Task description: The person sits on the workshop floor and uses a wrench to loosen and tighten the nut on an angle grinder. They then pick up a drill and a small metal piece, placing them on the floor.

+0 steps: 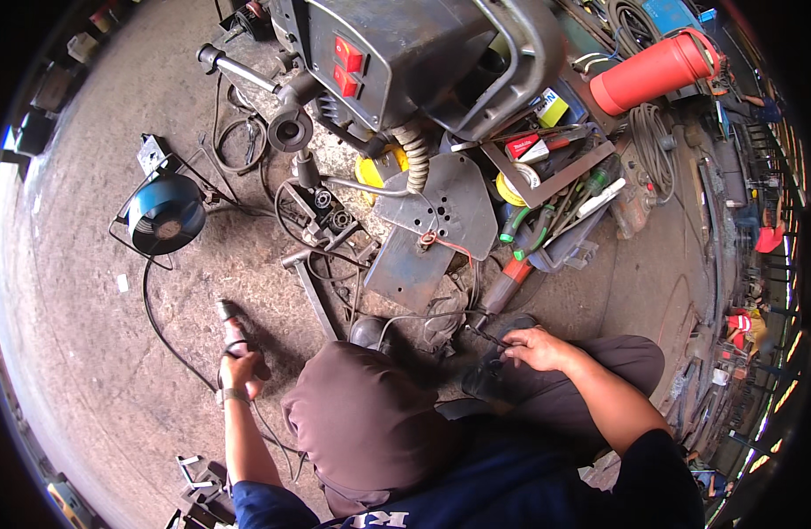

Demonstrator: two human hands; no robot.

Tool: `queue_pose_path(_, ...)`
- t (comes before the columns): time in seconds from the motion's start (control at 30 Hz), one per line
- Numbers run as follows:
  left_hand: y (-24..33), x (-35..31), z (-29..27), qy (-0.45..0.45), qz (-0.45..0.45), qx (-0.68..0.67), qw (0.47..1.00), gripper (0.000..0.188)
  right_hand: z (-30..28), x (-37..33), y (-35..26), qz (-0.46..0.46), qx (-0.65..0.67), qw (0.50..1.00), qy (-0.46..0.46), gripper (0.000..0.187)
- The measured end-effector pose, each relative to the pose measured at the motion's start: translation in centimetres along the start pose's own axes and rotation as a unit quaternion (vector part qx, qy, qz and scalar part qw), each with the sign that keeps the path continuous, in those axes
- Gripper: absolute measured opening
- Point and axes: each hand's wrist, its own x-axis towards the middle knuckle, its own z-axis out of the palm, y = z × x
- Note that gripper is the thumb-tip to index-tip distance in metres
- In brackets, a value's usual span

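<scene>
My left hand (240, 375) is closed round the handle of a corded power drill (234, 331), held out over the floor with its chuck pointing away from me. My right hand (533, 348) pinches a thin dark rod (487, 336), which looks like a drill bit, above my right boot. Just beyond that hand lies a red-and-grey power tool (509, 284). Two flat steel plates (454, 207) with holes rest in front of me, a thin orange wire over them.
A big grey machine (383, 62) with red switches stands ahead. Left of it is a blue round fan (166, 214); cables trail over the floor. To the right are a tool tray (571, 245) with screwdrivers, a red cylinder (652, 72) and coiled cable (650, 145). Other people are far right.
</scene>
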Motion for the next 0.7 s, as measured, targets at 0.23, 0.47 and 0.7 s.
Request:
queue_pose_path(0.23, 1.1, -0.4, 7.4, 0.102, 0.049, 0.209, 0.971, 0.067, -0.1, 0.6, -0.3, 0.008, -0.003, 1.000, 0.018, 0.024)
queue_pose_path(0.47, 2.6, -1.7, 6.1, -0.001, 0.082, 0.133, 0.988, 0.053, -0.2, -0.4, -2.3, -0.040, 0.038, 0.998, 0.038, 0.025)
queue_pose_path(0.7, 1.2, -11.0, 5.3, -0.095, 0.071, -0.128, 0.985, 0.072, 0.5, -0.4, -2.8, -0.177, 0.249, 0.952, 0.018, 0.020)
